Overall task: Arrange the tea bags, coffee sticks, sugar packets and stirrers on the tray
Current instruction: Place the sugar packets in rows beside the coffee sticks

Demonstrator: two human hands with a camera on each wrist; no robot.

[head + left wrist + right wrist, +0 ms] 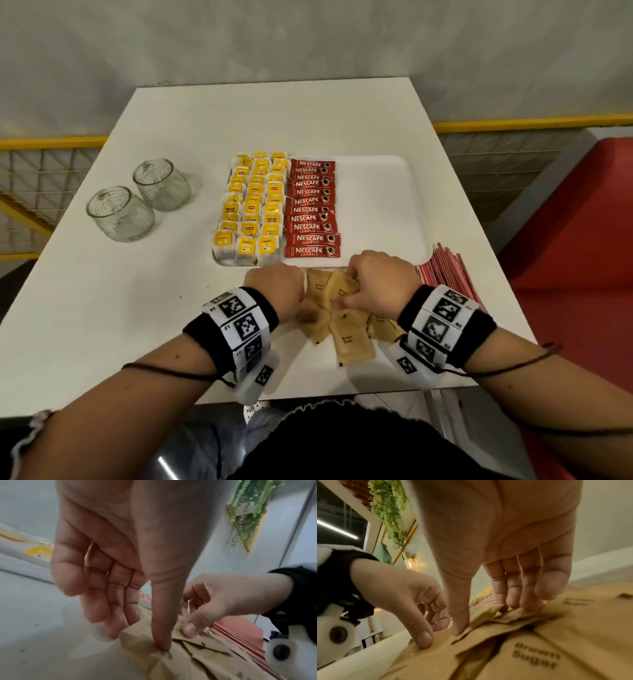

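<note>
A white table [137,308] backs onto a pale wall, with yellow railing and a red seat [582,240] off to the sides. Just beyond both hands sits a white tray [383,205]: yellow tea bags [251,209] fill its left part in rows, a column of red coffee sticks [313,209] lies beside them, and its right part is bare. Two glass cups [137,202] stand well left of the tray.

Under the hands, on the table at the tray's near edge, lies a loose heap of brown sugar packets [349,337]. Red stirrers [445,274] are stacked just right of the right hand.

The right hand [376,287] pinches packets from the heap between thumb and fingertips [530,605]. The left hand [274,291] has its fingers loosely extended, thumb tip [163,646] pressing down on a packet.
</note>
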